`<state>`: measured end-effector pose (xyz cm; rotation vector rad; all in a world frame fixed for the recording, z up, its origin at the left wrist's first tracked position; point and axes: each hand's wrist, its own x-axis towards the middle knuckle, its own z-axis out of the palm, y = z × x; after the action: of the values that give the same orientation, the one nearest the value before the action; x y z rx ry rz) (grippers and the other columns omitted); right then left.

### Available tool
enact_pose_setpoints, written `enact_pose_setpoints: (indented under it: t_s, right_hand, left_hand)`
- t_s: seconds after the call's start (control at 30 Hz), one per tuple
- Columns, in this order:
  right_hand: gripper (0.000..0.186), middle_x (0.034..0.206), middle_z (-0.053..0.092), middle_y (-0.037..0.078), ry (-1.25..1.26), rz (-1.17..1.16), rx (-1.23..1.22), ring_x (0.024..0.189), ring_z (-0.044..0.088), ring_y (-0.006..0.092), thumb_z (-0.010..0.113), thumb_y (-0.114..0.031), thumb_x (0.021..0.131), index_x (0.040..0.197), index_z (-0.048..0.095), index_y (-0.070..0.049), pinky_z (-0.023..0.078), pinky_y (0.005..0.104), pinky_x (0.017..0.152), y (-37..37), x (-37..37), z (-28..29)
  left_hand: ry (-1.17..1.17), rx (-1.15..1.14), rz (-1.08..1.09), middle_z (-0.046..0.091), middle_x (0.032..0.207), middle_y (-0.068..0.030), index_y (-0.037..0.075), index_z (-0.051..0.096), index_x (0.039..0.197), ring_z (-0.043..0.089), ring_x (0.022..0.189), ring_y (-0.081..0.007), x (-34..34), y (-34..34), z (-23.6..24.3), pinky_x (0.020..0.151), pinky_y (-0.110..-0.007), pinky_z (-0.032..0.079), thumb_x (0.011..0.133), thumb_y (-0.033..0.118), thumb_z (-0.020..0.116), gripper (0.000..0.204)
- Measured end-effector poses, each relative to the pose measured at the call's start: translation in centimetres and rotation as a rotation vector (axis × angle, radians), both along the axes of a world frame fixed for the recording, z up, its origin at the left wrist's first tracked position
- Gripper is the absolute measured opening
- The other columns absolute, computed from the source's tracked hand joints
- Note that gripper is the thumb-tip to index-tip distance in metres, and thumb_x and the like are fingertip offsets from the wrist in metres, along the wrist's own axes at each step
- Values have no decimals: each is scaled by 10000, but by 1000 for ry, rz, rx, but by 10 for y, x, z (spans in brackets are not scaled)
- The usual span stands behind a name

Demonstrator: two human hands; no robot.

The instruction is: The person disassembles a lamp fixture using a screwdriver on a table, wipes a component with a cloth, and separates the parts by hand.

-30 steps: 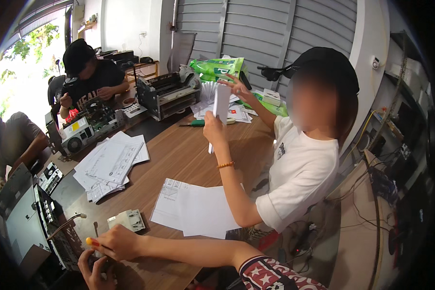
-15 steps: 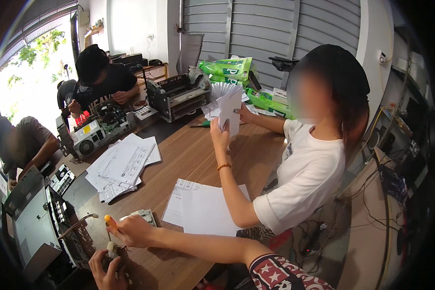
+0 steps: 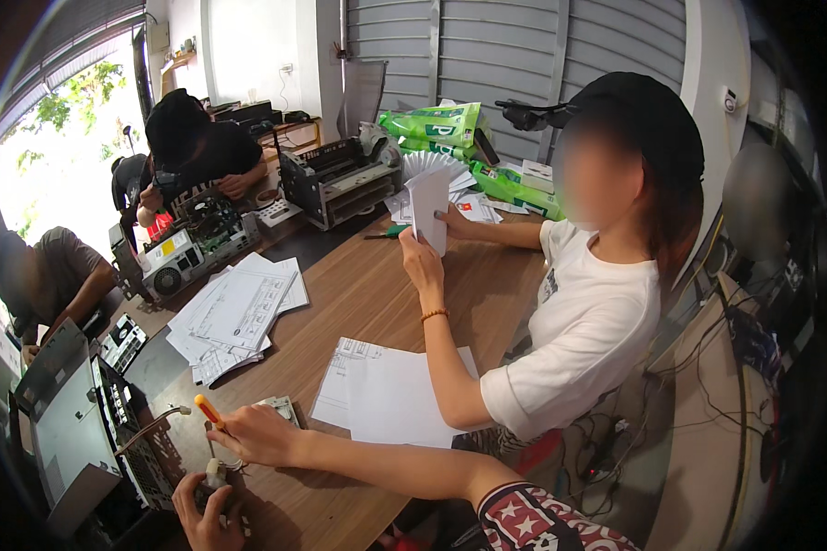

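Note:
My right hand (image 3: 259, 435) comes in from the right and grips a screwdriver (image 3: 209, 410) with an orange-yellow handle. Its thin shaft points down toward a small whitish connector-like part (image 3: 215, 472) with wires. At the lower edge, my left hand (image 3: 209, 516) has its thumb and fingers closed around that part. The tip's exact contact is too small to make out. Beside my right hand, partly hidden behind it, lies a small flat metal-and-white device (image 3: 283, 410).
An opened computer case (image 3: 64, 432) stands at left, a cable (image 3: 156, 428) reaching from it. Papers (image 3: 239, 308) and white sheets (image 3: 400, 395) lie on the wooden table (image 3: 340, 294). A person (image 3: 588, 312) at right holds folded paper (image 3: 429, 207). Further back are a printer chassis (image 3: 340, 184) and two people working.
The screwdriver handle has tilted slightly and shows more of its length above my right hand. My left hand stays on the part. The person at right has shifted the folded paper.

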<state>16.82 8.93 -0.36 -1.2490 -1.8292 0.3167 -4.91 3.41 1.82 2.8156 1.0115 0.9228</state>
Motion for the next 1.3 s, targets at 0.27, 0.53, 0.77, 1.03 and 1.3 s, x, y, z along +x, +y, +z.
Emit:
enact_pose_setpoints:
  t_s: [0.27,0.53,0.77,1.03,1.3]
  right_hand:
    - [397,682,617,206,-44,119,-38,660,629,414,544,-343,1003,814,590,3,503,486,626,-6,-2,4]
    - [332,715,617,172,81,73,86,680,639,389,562,-310,992,831,609,-23,499,476,624,-3,-5,-9]
    - [189,778,605,154,-19,103,363,647,632,372,650,-213,936,879,617,-35,502,450,575,-1,-26,-10]
    - [158,797,602,122,52,98,249,675,640,346,679,-182,902,872,617,-40,509,422,576,-7,-2,3]
    - [168,780,569,93,83,118,354,632,625,301,671,-182,905,851,591,-44,486,395,536,-10,1,9]
  left_hand:
    - [-20,-31,12,525,1301,-229,55,693,1123,543,1134,-415,2,0,-1,958,-484,447,779,-3,754,355]
    - [16,-26,-4,506,1329,-247,50,677,1157,529,1165,-434,0,1,-3,969,-502,445,819,30,752,347]
    - [-67,-55,69,535,1248,-190,81,694,1058,537,1150,-384,2,9,-12,955,-467,456,688,28,792,387]
    - [-54,-61,100,538,1237,-168,100,694,1043,533,1146,-374,-1,3,-14,965,-463,448,663,35,808,402]
    - [-53,-115,121,521,1256,-183,94,684,1051,513,1171,-391,-5,4,-17,980,-472,440,664,29,803,410]
